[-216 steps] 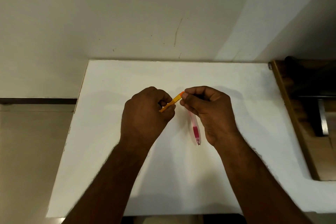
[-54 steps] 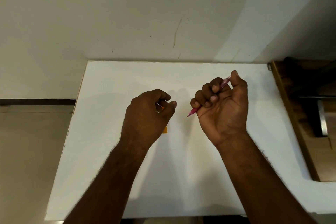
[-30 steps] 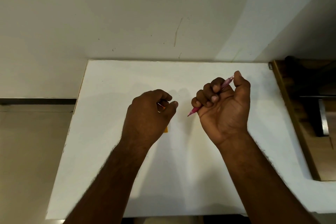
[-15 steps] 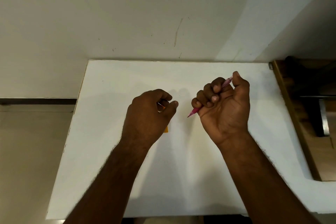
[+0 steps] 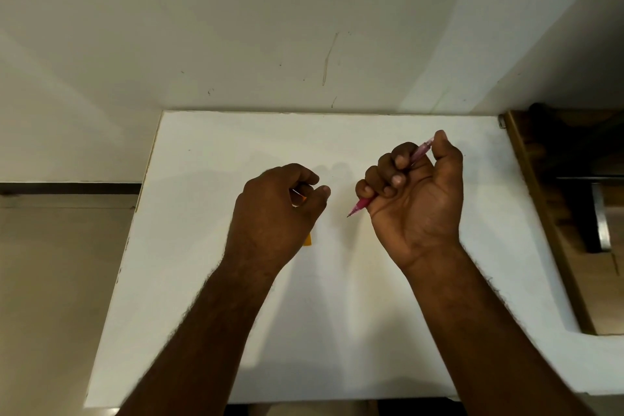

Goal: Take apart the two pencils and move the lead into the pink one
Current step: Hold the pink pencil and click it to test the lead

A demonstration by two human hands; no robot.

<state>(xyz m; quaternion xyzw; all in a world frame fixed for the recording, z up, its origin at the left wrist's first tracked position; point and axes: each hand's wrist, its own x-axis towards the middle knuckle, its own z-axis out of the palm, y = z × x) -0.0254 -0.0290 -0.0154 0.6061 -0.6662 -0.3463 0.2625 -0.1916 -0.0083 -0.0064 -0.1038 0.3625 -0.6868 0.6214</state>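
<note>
- Two hands over a smooth white desk (image 5: 202, 280).
- Right hand (image 5: 415, 199): fingers curled around slim translucent pink pencil (image 5: 420, 155), tip toward 8 o'clock.
- Left hand (image 5: 273, 213): fingers pinching thin orange piece (image 5: 300, 195); orange pencil (image 5: 308, 239) mostly hidden beneath.

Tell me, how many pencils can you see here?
2: the pink pencil in the right hand; orange pencil pieces mostly hidden by the left hand.

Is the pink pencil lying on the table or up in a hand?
Up in a hand. The right hand grips the translucent pink mechanical pencil in its fist, tilted, tip down-left above the white table.
</note>
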